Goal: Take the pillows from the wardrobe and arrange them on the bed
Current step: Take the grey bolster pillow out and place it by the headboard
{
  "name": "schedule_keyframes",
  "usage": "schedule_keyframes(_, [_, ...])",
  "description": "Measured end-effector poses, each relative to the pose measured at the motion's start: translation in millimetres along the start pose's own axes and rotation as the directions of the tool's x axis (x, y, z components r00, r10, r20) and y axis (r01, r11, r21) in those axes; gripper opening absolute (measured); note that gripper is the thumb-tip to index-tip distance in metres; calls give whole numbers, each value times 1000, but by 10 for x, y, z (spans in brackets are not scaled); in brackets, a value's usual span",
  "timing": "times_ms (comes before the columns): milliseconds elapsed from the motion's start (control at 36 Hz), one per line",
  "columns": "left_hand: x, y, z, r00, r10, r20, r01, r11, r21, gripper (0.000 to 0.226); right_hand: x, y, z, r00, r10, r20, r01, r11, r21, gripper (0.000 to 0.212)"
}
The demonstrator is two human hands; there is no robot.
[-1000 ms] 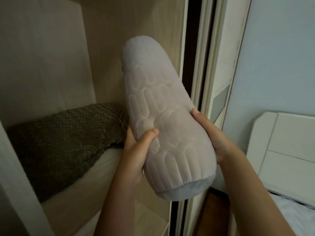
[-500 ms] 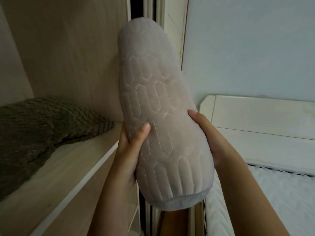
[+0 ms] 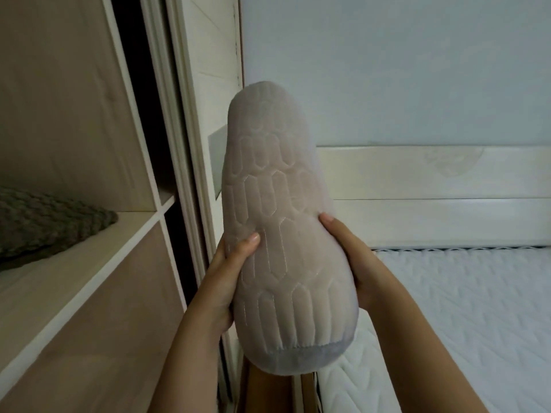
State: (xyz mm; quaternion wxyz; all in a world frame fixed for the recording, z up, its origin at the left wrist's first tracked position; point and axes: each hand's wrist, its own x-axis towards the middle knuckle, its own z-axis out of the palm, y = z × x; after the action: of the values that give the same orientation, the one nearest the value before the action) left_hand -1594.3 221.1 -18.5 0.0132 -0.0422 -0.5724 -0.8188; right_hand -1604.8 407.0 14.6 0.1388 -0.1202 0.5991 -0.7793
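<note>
A pale quilted bolster pillow (image 3: 280,204) is held nearly upright in mid-air, outside the wardrobe (image 3: 74,120). My left hand (image 3: 226,278) grips its lower left side, thumb on the front. Its lower right side is gripped by my right hand (image 3: 354,263). A dark green knitted pillow (image 3: 44,225) lies on the wardrobe shelf at the left. The bed (image 3: 462,308), with a white quilted mattress, lies at the lower right, below and beside the held pillow.
The wardrobe's sliding door frame (image 3: 193,144) stands just left of the pillow. A white headboard (image 3: 432,189) runs along the pale blue wall (image 3: 387,70). A narrow gap with wooden floor (image 3: 307,391) separates wardrobe and bed.
The bolster pillow has come out of the wardrobe and moved right toward the bed, still in both hands. The view has swung right, showing more bed and less shelf.
</note>
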Motion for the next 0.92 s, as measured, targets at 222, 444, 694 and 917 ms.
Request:
schedule_keyframes(222, [432,-215,298,994,-95,56,93,995,38,74,119,34,-415,982,63,-180,-48,995,85,75])
schedule_keyframes(444, [1132,-330,708,979,-165,117,148,979,143,93,397,-103,-960,972,7,-236,33,986,162,41])
schedule_keyframes(694, [1636,-475,1112,968,-145,207,125,986,106,74,742,-222,-1488,953,-32,-303,73,990,124,50])
schedule_keyframes(917, [1977,-687,1379,962,-177,207,161,982,96,76,916,-250,-1920,948,-38,-315,71,993,95,55])
